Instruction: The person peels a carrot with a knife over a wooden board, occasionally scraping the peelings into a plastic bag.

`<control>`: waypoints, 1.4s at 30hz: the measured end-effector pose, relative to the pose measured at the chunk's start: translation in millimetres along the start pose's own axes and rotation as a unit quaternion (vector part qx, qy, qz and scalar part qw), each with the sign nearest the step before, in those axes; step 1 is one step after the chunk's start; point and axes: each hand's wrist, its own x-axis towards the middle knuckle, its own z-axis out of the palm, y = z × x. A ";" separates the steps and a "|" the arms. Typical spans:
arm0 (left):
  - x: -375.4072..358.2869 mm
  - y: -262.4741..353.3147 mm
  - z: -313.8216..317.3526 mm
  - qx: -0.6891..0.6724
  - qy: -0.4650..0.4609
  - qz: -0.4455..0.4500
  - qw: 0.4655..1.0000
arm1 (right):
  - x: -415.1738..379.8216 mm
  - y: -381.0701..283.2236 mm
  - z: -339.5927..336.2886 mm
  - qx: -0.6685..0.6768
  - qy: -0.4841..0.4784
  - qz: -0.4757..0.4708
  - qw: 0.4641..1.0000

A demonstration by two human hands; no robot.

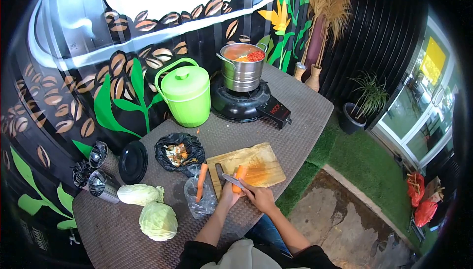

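My left hand is closed around the lower part of a peeled carrot, which points away from me over the wooden cutting board. Closed on a knife, my right hand is close beside it. The knife blade lies across the carrot; its handle is hidden in my fingers. A dark handle-like object rests on the board's left side. Left of the board, another carrot lies on a clear plastic bag. Orange stains and bits mark the board.
A black bag of scraps, cabbage and napa cabbage are to the left. Behind stand a green lidded bucket and a steel pot with chopped orange-red food on a black stove. Steel cutlery holders stand far left.
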 end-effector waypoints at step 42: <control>-25.9 7.0 26.0 0.015 0.026 0.021 0.999 | -3.1 11.5 2.9 0.067 0.044 -0.042 0.996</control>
